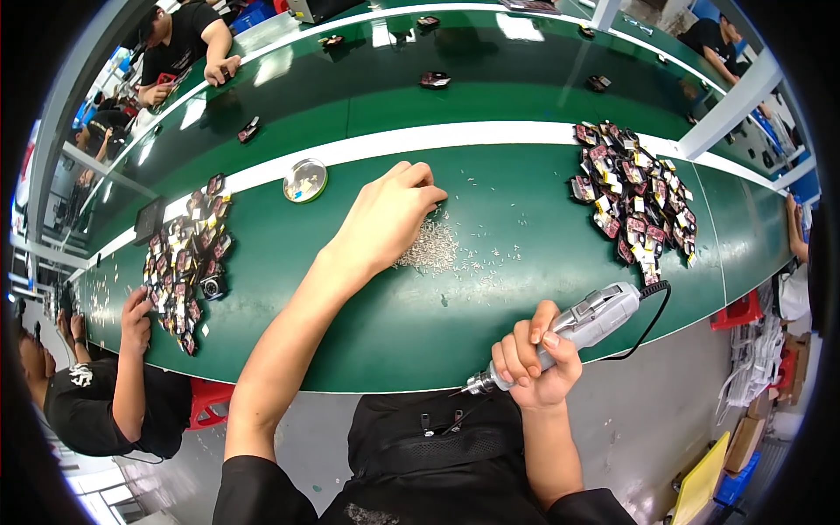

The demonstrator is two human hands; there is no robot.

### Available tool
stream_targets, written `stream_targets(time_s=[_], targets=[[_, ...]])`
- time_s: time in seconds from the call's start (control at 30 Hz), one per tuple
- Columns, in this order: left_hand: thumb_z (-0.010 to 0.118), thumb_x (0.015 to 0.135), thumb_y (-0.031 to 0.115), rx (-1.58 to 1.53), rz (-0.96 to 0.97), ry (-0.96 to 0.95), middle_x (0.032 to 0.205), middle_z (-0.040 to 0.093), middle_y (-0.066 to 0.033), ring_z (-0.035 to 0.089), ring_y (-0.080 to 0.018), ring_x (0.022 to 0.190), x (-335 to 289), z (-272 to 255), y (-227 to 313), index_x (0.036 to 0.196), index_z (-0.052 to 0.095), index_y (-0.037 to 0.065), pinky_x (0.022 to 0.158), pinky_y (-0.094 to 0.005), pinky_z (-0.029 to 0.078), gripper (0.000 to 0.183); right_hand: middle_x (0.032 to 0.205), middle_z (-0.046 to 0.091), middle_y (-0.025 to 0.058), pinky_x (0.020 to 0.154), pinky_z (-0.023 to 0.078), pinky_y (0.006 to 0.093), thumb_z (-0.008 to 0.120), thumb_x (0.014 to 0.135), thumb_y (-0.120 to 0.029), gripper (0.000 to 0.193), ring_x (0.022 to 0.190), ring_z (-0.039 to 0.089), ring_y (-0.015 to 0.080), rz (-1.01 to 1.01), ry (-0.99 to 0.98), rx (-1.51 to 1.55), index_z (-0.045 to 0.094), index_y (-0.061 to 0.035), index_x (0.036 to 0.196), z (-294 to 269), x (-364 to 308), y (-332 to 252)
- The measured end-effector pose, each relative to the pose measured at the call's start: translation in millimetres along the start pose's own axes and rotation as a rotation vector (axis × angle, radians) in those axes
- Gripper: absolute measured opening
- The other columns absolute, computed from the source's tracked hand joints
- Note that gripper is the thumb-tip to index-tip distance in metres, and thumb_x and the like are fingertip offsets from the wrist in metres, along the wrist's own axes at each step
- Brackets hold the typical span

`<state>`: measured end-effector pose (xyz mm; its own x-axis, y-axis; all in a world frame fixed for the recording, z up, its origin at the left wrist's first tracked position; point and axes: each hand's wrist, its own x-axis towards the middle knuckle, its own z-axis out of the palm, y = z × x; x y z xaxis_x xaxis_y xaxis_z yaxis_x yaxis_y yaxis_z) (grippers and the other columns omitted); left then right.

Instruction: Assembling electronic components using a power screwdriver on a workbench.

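My right hand [535, 360] is wrapped round a grey electric screwdriver [599, 317] near the table's front edge. The tool's bit points down to the left, and a black cord leaves its back end. My left hand [389, 213] is over the green worktable [367, 350], right by a heap of tiny silvery screws [433, 248]. Its fingers are curled together at the heap's far edge, and what they hold, if anything, is too small to make out. Loose screws lie scattered to the right of the heap.
Small black units with red and yellow labels form a right pile [632, 188] and a left pile [185, 262]. A round tin [305, 180] stands beyond my left forearm. A green conveyor belt [385, 105] carries several units. A co-worker's hand [136, 322] touches the left pile.
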<state>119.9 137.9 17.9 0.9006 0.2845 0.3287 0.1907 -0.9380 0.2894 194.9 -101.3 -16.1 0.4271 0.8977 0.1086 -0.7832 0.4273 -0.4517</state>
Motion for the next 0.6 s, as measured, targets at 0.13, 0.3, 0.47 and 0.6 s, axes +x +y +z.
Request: stream_targets(time_s=[0.13,0.3,0.47,0.6], targets=[[0.061,0.069,-0.001,0.159,0.103,-0.076,0.087,0.057,-0.0064,0.057,-0.0232,0.082,7.6,-4.7,3.1,0.095,0.068,0.003,0.070,-0.0355,0.051,0.027,0.049,0.038,0.0006,0.046,0.038,0.0293,0.046,0.087,-0.015,0.010,0.038,0.036,0.0111,0.013,0.006,0.025,0.044,-0.0064,0.083,-0.6,3.2,-0.8],[0.061,0.069,0.004,0.288,0.286,-0.116,0.085,0.055,-0.0077,0.056,-0.0231,0.079,12.1,-0.1,-3.0,0.091,0.064,-0.001,0.065,-0.0345,0.051,0.022,0.049,0.038,0.0006,0.045,0.039,0.0292,0.047,0.087,-0.016,0.011,0.037,0.037,0.0110,0.027,-0.009,0.026,0.043,-0.0061,0.082,-0.5,4.2,-2.9],[0.057,0.076,0.002,0.216,0.300,-0.095,0.079,0.050,-0.0110,0.055,-0.0267,0.077,16.6,-4.1,-11.7,0.081,0.050,0.000,0.063,-0.0370,0.049,0.009,0.049,0.038,0.0005,0.045,0.039,0.0291,0.046,0.087,-0.015,0.010,0.038,0.037,0.0110,0.030,-0.018,0.033,0.043,-0.0061,0.083,1.1,1.5,-1.5],[0.048,0.087,0.000,-0.103,-0.006,0.063,0.077,0.049,-0.0146,0.050,-0.0308,0.069,-1.0,-17.2,14.3,0.087,0.044,-0.002,0.063,-0.0383,0.043,0.004,0.049,0.037,0.0003,0.045,0.038,0.0285,0.046,0.087,-0.015,0.010,0.038,0.036,0.0107,0.004,-0.002,0.013,0.043,-0.0063,0.084,-4.1,-2.2,-2.6]])
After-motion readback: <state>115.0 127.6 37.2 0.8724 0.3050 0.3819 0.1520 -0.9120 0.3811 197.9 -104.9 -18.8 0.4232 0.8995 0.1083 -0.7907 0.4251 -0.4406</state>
